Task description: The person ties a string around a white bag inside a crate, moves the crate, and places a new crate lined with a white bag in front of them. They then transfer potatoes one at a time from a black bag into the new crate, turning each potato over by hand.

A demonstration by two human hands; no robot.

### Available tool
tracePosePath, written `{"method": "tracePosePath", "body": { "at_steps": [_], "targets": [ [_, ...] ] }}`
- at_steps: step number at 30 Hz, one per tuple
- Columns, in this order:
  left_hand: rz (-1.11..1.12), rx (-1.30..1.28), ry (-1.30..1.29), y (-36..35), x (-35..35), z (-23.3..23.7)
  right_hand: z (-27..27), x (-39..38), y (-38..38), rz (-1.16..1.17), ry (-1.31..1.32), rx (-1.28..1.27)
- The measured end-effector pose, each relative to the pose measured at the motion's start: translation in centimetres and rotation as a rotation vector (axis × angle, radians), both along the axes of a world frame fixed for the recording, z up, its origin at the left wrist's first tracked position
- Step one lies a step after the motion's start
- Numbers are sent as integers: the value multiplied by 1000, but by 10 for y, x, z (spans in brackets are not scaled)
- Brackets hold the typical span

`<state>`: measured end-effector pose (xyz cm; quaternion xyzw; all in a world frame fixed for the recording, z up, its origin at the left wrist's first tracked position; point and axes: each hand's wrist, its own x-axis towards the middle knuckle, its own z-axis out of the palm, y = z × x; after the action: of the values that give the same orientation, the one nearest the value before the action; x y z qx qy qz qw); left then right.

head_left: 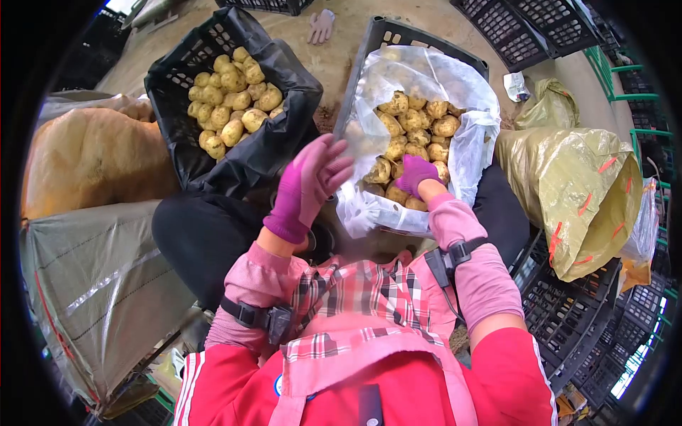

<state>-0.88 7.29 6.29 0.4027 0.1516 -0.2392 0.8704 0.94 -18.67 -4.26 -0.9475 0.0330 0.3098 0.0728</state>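
Single head-worn view, looking steeply down and forward, wearer's chest close below, wide round-edged field

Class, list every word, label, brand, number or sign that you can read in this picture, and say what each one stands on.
No text can be read here.
Blue-and-white badge on the red top: partly covered, too small to read.
White packet: any print is too small to read.
Dark tab: one small pale mark, unreadable.
Large yellowish sack: red marks, no legible letters.

Bright daylight; curved fisheye edges fall black; left hand (310,183) blurred.
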Motion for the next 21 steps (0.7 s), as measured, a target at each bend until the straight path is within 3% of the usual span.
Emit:
{"method": "tracePosePath", "body": {
  "at_steps": [3, 6, 8, 10, 13, 16, 19, 21],
  "targets": [
    [-118, -47, 25, -11, -10, -21, -17, 5, 11, 69, 10, -188],
    [-175, -19, 38, -19, -9, -24, -14, 12, -14, -16, 55, 10],
    [-195, 47, -6, -21, -11, -27, -21, 14, -50, -206, 61, 373],
    [-237, 179, -85, -23, -17, -25, 8, 5, -51, -681, 150, 771],
    [-352, 175, 75, -26, -21, -15, 76, -19, -30, -563, 120, 1213],
    [-472, 71, 78, -27, -25, 3, 116, -45, -2, -332, 93, 1384],
    [-452, -42, 52, -28, -32, 3, 123, -69, 27, -400, -131, 1440],
    [-423, -108, 28, -30, -35, -1, 113, -81, 43, -394, -334, 1284]
  ]
}}
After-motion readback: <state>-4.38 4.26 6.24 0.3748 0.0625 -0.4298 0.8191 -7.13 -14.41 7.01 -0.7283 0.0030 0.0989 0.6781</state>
